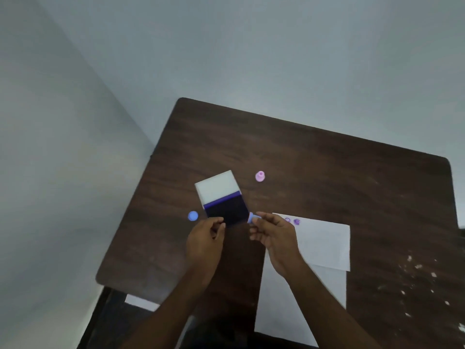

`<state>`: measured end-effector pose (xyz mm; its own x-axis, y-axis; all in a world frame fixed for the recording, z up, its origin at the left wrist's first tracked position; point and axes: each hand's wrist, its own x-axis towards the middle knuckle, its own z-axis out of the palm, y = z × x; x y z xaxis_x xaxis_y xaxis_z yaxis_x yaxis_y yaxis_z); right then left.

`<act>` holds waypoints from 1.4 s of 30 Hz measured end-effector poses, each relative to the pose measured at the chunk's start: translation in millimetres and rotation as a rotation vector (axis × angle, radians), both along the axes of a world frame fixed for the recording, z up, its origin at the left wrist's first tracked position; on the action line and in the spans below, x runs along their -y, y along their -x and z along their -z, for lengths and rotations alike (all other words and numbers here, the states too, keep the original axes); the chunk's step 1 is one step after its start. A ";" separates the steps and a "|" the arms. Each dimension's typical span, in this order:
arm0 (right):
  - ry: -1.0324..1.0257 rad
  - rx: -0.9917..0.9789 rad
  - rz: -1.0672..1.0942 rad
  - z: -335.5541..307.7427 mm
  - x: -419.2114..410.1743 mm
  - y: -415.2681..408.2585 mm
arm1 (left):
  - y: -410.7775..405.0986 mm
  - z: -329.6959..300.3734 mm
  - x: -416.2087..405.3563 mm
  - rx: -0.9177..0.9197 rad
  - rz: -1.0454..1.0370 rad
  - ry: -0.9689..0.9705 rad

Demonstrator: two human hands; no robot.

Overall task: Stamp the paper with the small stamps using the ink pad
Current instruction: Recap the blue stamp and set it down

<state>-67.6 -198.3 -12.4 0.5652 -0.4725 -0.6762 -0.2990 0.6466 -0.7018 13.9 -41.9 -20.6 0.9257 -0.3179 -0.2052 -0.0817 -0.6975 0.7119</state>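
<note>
An open ink pad (225,210) lies on the dark wooden table (314,159), its white lid folded back and its dark blue pad facing me. My left hand (205,239) pinches the pad's near left edge. My right hand (273,234) grips a small blue stamp (253,218) by its knob, just off the pad's near right corner. White paper (324,244) lies to the right, with two purple prints (292,221) near its top left corner. A pink stamp (260,176) stands beyond the pad. A blue stamp (193,216) sits left of it.
A second white sheet (276,313) lies under my right forearm at the near edge. Pale flecks (417,275) mark the table's right side. A grey wall stands behind and to the left. The table's left edge runs close to the blue stamp.
</note>
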 end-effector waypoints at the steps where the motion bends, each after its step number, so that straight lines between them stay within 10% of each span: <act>1: -0.026 0.021 -0.041 -0.8 -8.2 -6.8 | -5.8 0.6 -8.9 -0.010 -0.048 0.000; 28: -0.279 -0.036 0.028 6.5 -78.7 -71.4 | -69.9 47.7 -52.1 0.051 -0.019 -0.097; 42: -0.323 -0.009 0.110 4.8 -79.0 -73.7 | -68.2 7.8 -53.6 -0.244 -0.138 0.426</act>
<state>6.1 -119.3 -17.2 0.5158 -0.2909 -0.8058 -0.2203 0.8639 -0.4529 82.1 11.7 -28.4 0.9061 -0.2985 -0.2998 0.1953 -0.3336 0.9223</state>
